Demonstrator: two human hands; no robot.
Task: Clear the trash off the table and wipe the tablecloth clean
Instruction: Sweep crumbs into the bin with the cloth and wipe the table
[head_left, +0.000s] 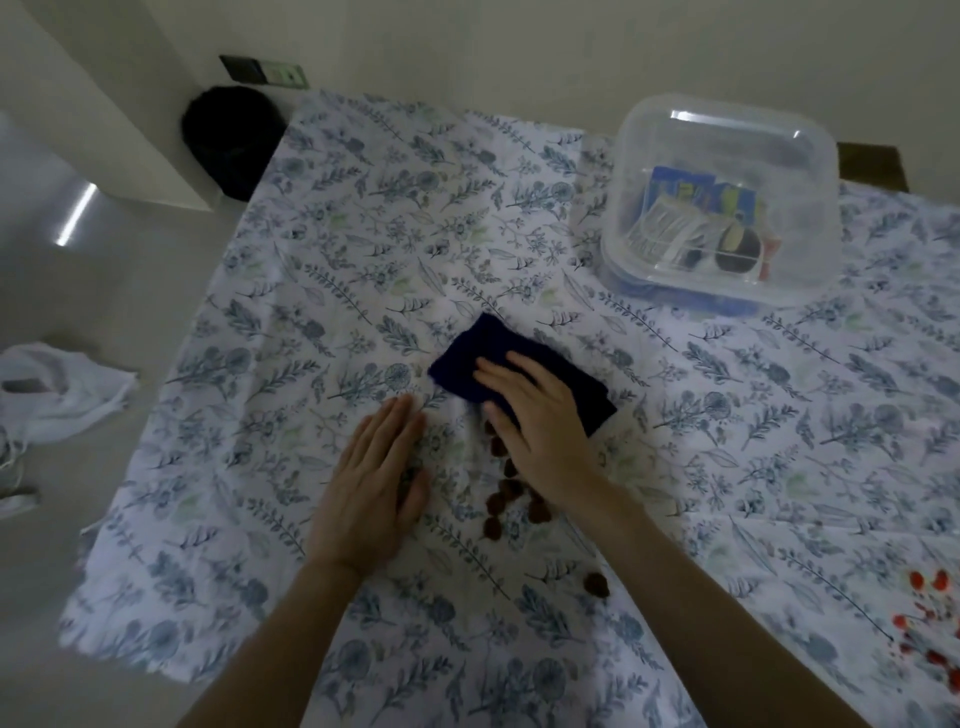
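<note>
A white tablecloth (363, 249) with a blue leaf print covers the table. My right hand (535, 415) presses flat on a folded dark blue cloth (483, 343) near the table's middle. Just left of it, my left hand (376, 478) lies flat on the tablecloth with straight fingers. Several brown stain spots (498, 501) sit between and below my two hands, and one more brown spot (596, 583) lies nearer me. Red spots (930, 623) mark the tablecloth at the near right edge.
A clear plastic box (727, 156) holding packets and small items stands at the back right. A black bin (228, 140) stands on the floor past the table's far left corner. A white plastic bag (62, 384) lies on the floor to the left.
</note>
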